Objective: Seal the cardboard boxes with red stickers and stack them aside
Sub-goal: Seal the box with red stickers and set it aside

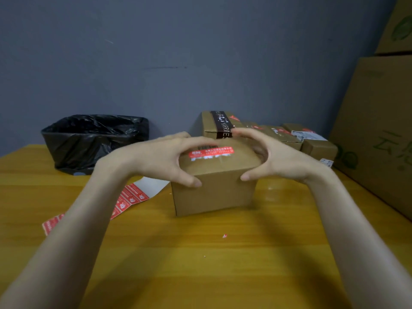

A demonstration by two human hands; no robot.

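A small brown cardboard box (214, 192) stands on the wooden table (223, 264), its flaps closed under a red sticker (210, 152) across the top seam. My left hand (160, 157) grips the box's top left edge, thumb on the front face and fingers over the top. My right hand (276, 157) holds the top right edge the same way. A strip of red stickers (129, 199) on white backing lies on the table to the left, partly hidden under my left forearm.
Behind the box, several sealed cardboard boxes (267, 132) sit along the wall, the nearest with dark printed tape. A bin lined with a black bag (93, 141) stands at the back left. Large cartons (379, 130) rise along the right edge.
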